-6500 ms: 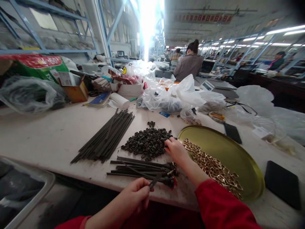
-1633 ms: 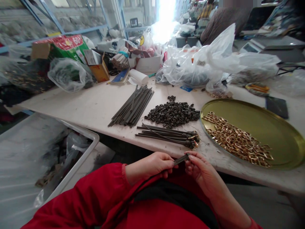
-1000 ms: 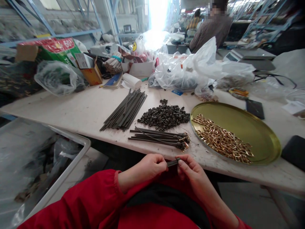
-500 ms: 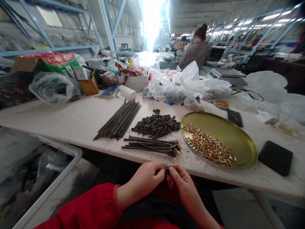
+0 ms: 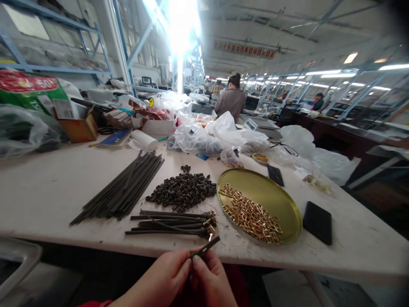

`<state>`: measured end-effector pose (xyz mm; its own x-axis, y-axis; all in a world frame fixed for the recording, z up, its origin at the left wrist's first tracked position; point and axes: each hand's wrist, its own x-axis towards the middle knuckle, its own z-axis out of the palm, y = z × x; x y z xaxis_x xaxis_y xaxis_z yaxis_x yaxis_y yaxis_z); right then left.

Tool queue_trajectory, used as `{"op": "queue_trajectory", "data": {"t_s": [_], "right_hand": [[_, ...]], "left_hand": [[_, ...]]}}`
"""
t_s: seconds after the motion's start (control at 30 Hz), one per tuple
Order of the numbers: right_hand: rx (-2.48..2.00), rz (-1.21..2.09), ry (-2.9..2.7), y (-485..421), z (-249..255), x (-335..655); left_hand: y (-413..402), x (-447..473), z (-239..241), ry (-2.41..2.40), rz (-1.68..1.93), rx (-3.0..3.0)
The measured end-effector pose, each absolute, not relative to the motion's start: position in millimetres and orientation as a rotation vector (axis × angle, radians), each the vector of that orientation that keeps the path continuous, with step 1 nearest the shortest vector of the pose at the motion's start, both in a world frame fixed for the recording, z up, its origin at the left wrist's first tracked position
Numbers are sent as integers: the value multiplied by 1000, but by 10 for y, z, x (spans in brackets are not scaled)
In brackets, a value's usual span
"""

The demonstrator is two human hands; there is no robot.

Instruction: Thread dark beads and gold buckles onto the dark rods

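Below the table's near edge, my left hand [image 5: 166,279] and my right hand [image 5: 212,281] are pressed together, both pinching one thin dark strap [image 5: 206,247] whose end points up and to the right. Just beyond it lies a small bundle of finished straps [image 5: 171,222] with gold ends. Behind that are a heap of small dark loops [image 5: 182,192] and a long stack of plain dark straps [image 5: 123,189]. A round gold tray [image 5: 275,200] to the right holds several gold buckles [image 5: 251,213].
Plastic bags [image 5: 204,136], boxes, a booklet and a paper roll crowd the table's far side. Two black flat pads [image 5: 318,221] lie right of the tray. A grey bin's corner [image 5: 15,264] shows at lower left. A person [image 5: 231,100] works with their back turned.
My view has tilted up and my hands have dropped low in the picture. The strap's end now sticks out up and to the right from between my fingers.
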<state>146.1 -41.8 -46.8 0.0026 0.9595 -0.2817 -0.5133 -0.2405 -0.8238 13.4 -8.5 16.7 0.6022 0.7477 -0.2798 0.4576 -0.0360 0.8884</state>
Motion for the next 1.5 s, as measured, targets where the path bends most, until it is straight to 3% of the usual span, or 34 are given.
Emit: {"op": "queue_trajectory", "data": {"t_s": [0.13,0.27,0.43,0.67,0.9,1.17,1.3,1.5], "right_hand": [[-1129,1410,-909,-391,-566,1423],[-1236,1203,-1528,-154,-329,1830],[-1906,424,-1933,565,-154,2637],[-1852,501,-2022,1039,-289,2950],[-1586,650,-1814,471,9,2477],[-1349,146,-1797,-286,-93,1806],[-1240,394,-1689,-427,-121,1704],[-1164,1306,-1031,-479,10,1609]], "left_hand": [[-18,137,-71,1044,319,1480],[157,147,-181,1036,458,1457],[341,194,-131,1062,442,1374],[292,234,-219,1146,306,1253],[321,282,181,1138,485,1400],[151,368,481,1029,400,980],[41,254,470,1010,391,938],[16,144,391,1140,436,1219]]}}
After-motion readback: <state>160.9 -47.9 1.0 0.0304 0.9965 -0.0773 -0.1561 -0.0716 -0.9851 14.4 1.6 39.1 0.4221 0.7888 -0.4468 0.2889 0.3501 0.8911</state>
